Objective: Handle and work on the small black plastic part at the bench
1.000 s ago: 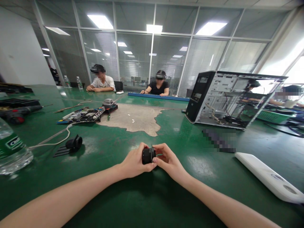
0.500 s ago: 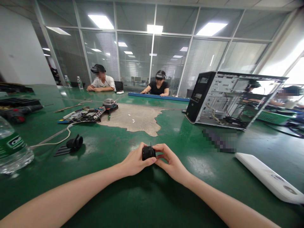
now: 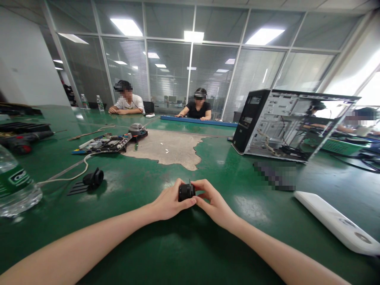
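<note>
A small black cylindrical part (image 3: 186,192) with a thin upright piece at its right end is held between both hands, low in the middle of the view. My left hand (image 3: 169,202) wraps round its left side, thumb along the lower front. From the right, my right hand (image 3: 212,202) pinches its right end with thumb and fingers. Left of my hands, a black part with a round end and flat prongs (image 3: 93,179) lies on the green table (image 3: 142,245).
A water bottle (image 3: 18,182) stands at the left, near a circuit board (image 3: 107,143). An open computer case (image 3: 255,122) and a white device (image 3: 335,221) are on the right. Two people (image 3: 129,102) sit across the table; others are at the far right.
The black part and the fingers round it have shifted very slightly to the right; both hands keep their hold.
</note>
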Action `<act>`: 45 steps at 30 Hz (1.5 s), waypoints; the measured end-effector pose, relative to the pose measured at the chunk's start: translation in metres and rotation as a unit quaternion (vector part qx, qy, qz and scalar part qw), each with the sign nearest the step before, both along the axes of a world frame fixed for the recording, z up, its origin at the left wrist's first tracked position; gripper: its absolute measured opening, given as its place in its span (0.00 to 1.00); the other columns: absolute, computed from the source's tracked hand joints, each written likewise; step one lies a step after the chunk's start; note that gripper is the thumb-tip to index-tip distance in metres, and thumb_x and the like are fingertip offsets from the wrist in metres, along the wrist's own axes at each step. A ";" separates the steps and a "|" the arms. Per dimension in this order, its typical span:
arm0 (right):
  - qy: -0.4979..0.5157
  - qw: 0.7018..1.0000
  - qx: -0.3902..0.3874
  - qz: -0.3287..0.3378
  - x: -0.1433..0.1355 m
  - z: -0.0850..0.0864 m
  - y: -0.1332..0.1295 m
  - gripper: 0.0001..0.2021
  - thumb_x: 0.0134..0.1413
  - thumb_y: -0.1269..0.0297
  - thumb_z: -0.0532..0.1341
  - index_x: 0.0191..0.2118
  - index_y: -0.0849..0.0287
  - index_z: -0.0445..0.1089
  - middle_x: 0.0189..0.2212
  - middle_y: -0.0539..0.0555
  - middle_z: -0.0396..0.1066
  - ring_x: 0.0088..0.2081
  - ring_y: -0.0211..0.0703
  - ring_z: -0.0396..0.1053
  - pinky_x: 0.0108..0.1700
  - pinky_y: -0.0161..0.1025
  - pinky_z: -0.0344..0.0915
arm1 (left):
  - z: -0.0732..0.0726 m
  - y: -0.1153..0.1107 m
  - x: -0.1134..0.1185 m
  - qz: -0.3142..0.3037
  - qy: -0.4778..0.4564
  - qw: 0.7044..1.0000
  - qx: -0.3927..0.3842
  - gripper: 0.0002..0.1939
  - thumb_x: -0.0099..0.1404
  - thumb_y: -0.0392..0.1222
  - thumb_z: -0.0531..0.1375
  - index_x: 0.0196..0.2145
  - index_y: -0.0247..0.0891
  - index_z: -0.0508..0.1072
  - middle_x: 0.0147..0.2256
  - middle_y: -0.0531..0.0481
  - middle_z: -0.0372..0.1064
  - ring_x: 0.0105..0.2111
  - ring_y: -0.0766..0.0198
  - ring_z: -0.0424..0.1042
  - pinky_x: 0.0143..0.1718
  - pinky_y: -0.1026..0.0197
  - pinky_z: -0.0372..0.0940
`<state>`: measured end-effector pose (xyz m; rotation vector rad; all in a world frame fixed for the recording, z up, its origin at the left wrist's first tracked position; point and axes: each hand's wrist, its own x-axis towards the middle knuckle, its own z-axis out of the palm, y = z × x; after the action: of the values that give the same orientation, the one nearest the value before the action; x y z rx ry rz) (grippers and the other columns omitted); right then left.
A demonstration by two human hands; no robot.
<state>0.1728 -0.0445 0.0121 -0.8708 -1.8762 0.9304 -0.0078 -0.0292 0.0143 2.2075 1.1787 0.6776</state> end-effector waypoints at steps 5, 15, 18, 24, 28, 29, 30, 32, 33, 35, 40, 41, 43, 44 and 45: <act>0.007 0.999 0.049 0.023 0.001 -0.001 -0.001 0.13 0.50 0.69 0.58 0.44 0.54 0.61 0.43 0.54 0.58 0.46 0.42 0.61 0.45 0.39 0.65 | -0.002 0.002 0.000 -0.002 -0.002 1.000 -0.004 0.22 0.58 0.61 0.50 0.38 0.39 0.55 0.29 0.54 0.63 0.26 0.63 0.64 0.27 0.64 0.56; 0.003 1.000 0.004 -0.001 0.000 0.000 0.000 0.16 0.52 0.68 0.57 0.48 0.54 0.58 0.43 0.55 0.61 0.44 0.42 0.64 0.44 0.42 0.66 | -0.001 0.002 0.000 -0.001 0.003 1.000 -0.012 0.22 0.58 0.62 0.50 0.37 0.39 0.55 0.28 0.54 0.63 0.26 0.63 0.64 0.26 0.65 0.55; -0.004 0.999 0.045 0.014 0.001 0.000 -0.001 0.16 0.50 0.69 0.58 0.46 0.53 0.60 0.43 0.55 0.59 0.47 0.43 0.62 0.44 0.40 0.66 | -0.003 0.004 0.000 -0.007 -0.005 1.000 -0.012 0.22 0.58 0.62 0.49 0.37 0.39 0.55 0.28 0.54 0.62 0.26 0.64 0.63 0.27 0.65 0.55; 0.007 0.999 0.047 0.007 0.000 0.001 -0.002 0.10 0.51 0.68 0.57 0.42 0.55 0.63 0.42 0.54 0.59 0.46 0.42 0.62 0.44 0.40 0.66 | -0.004 0.005 0.000 -0.003 -0.001 1.000 -0.014 0.23 0.57 0.62 0.50 0.36 0.39 0.55 0.28 0.55 0.62 0.26 0.64 0.63 0.27 0.65 0.55; 0.009 1.000 0.017 -0.004 0.000 0.001 0.000 0.14 0.51 0.67 0.58 0.45 0.55 0.60 0.42 0.54 0.62 0.44 0.42 0.64 0.43 0.41 0.66 | -0.002 0.003 0.000 0.002 0.001 1.000 -0.019 0.23 0.57 0.62 0.50 0.36 0.39 0.55 0.28 0.55 0.62 0.26 0.64 0.63 0.26 0.65 0.55; 0.005 1.000 0.011 -0.005 0.000 0.001 0.000 0.15 0.51 0.67 0.58 0.46 0.54 0.59 0.42 0.54 0.62 0.44 0.42 0.65 0.43 0.42 0.66 | -0.002 0.004 0.000 0.001 0.001 1.000 -0.022 0.23 0.57 0.62 0.50 0.36 0.39 0.55 0.28 0.55 0.62 0.26 0.64 0.63 0.26 0.65 0.55; 0.001 1.000 0.011 -0.003 0.000 0.001 0.000 0.16 0.51 0.68 0.57 0.47 0.54 0.58 0.43 0.55 0.61 0.43 0.42 0.65 0.43 0.42 0.66 | -0.002 0.004 0.000 0.000 0.000 1.000 -0.025 0.23 0.57 0.62 0.50 0.36 0.39 0.55 0.28 0.55 0.61 0.26 0.64 0.63 0.26 0.65 0.55; -0.012 0.999 0.031 0.005 0.001 0.001 0.000 0.16 0.51 0.69 0.58 0.47 0.54 0.59 0.43 0.55 0.60 0.44 0.42 0.64 0.43 0.41 0.67 | -0.003 0.005 -0.001 -0.003 -0.006 1.000 -0.025 0.23 0.57 0.62 0.50 0.35 0.39 0.55 0.28 0.55 0.61 0.27 0.64 0.63 0.27 0.65 0.55; -0.017 0.999 0.047 0.008 0.001 0.001 -0.001 0.16 0.50 0.70 0.58 0.46 0.54 0.59 0.43 0.55 0.59 0.45 0.42 0.63 0.44 0.41 0.67 | -0.004 0.006 -0.001 0.001 -0.010 1.000 -0.022 0.22 0.57 0.62 0.50 0.34 0.39 0.55 0.27 0.56 0.60 0.26 0.65 0.62 0.27 0.66 0.55; -0.022 0.997 0.072 0.013 0.001 0.002 -0.003 0.16 0.49 0.71 0.58 0.46 0.54 0.60 0.44 0.55 0.58 0.47 0.43 0.61 0.44 0.40 0.67 | -0.005 0.007 -0.001 0.000 -0.015 1.000 -0.023 0.22 0.57 0.63 0.49 0.33 0.39 0.55 0.26 0.56 0.59 0.25 0.66 0.60 0.26 0.66 0.54; -0.011 0.997 0.081 0.006 0.000 0.001 -0.003 0.10 0.51 0.71 0.57 0.41 0.54 0.62 0.43 0.54 0.58 0.47 0.42 0.61 0.43 0.39 0.67 | -0.006 0.007 0.000 -0.005 -0.002 1.000 -0.019 0.22 0.57 0.62 0.50 0.34 0.39 0.55 0.26 0.56 0.59 0.25 0.66 0.61 0.26 0.66 0.54; -0.010 0.997 0.075 0.003 0.000 0.001 -0.002 0.10 0.51 0.70 0.57 0.41 0.55 0.62 0.43 0.54 0.58 0.46 0.42 0.62 0.43 0.39 0.67 | -0.005 0.006 0.000 -0.004 0.001 1.000 -0.017 0.22 0.57 0.62 0.50 0.35 0.39 0.55 0.26 0.56 0.60 0.25 0.66 0.61 0.26 0.66 0.55; -0.010 0.998 0.054 -0.003 0.000 0.000 -0.001 0.12 0.51 0.69 0.57 0.43 0.55 0.60 0.42 0.54 0.60 0.45 0.42 0.63 0.43 0.40 0.67 | -0.005 0.006 0.000 -0.001 0.005 1.000 -0.016 0.22 0.57 0.62 0.51 0.35 0.39 0.55 0.27 0.55 0.61 0.26 0.65 0.62 0.27 0.65 0.55; -0.012 0.999 0.045 -0.005 0.000 0.000 -0.001 0.14 0.51 0.68 0.57 0.45 0.55 0.59 0.42 0.55 0.60 0.45 0.42 0.63 0.42 0.40 0.67 | -0.005 0.006 0.000 -0.002 0.005 1.000 -0.017 0.22 0.57 0.62 0.51 0.35 0.39 0.55 0.28 0.55 0.61 0.26 0.65 0.62 0.27 0.65 0.55; -0.016 0.999 0.040 -0.006 0.000 0.000 0.000 0.15 0.51 0.68 0.57 0.47 0.55 0.58 0.42 0.55 0.61 0.44 0.42 0.64 0.43 0.41 0.67 | -0.005 0.006 0.000 -0.003 0.003 1.000 -0.017 0.22 0.57 0.62 0.51 0.35 0.39 0.56 0.28 0.55 0.61 0.27 0.64 0.63 0.27 0.66 0.55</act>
<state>0.1727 -0.0448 0.0123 -0.8511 -1.9198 0.8332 -0.0081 -0.0231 0.0091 2.1857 1.1772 0.6424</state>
